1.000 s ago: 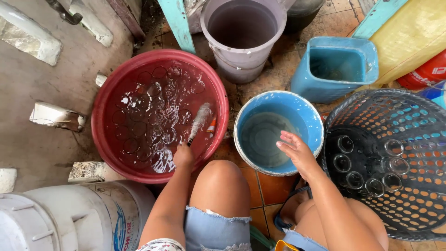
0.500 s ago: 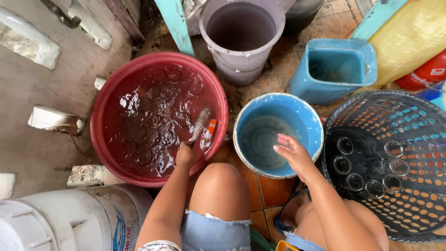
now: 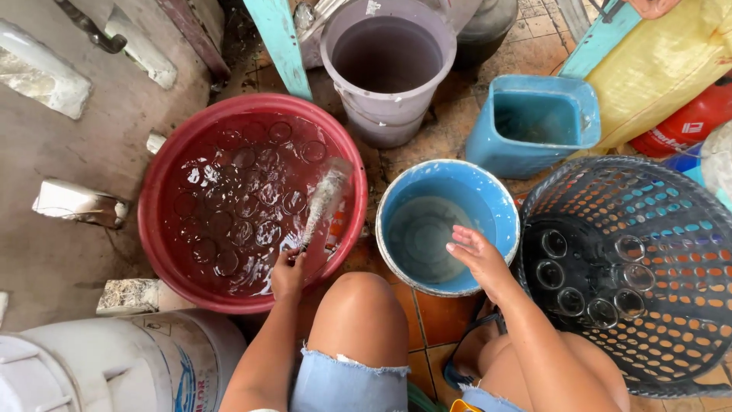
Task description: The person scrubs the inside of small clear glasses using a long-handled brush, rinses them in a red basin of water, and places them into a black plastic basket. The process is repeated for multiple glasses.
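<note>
My left hand (image 3: 287, 272) grips the handle of a bottle brush (image 3: 324, 200), whose bristled head lies over the water of a red basin (image 3: 156, 183). Several clear glasses (image 3: 236, 210) sit submerged in that basin. My right hand (image 3: 476, 255) hovers with fingers apart over a blue bucket (image 3: 499, 206) holding a little water, holding nothing. To the right, a dark plastic basket (image 3: 671, 229) holds several upturned glasses (image 3: 602, 278). My bare knee (image 3: 358, 305) is between the two containers.
A grey bucket (image 3: 389, 99) stands behind, next to a square blue tub (image 3: 534, 149). A white drum (image 3: 114, 366) sits at the lower left. A turquoise post (image 3: 278, 42), a yellow sack (image 3: 671, 69) and a red cylinder (image 3: 686, 122) crowd the back. Concrete floor lies at left.
My left hand has shifted the brush slightly in the red basin and the water has rippled. My right hand stays over the blue bucket.
</note>
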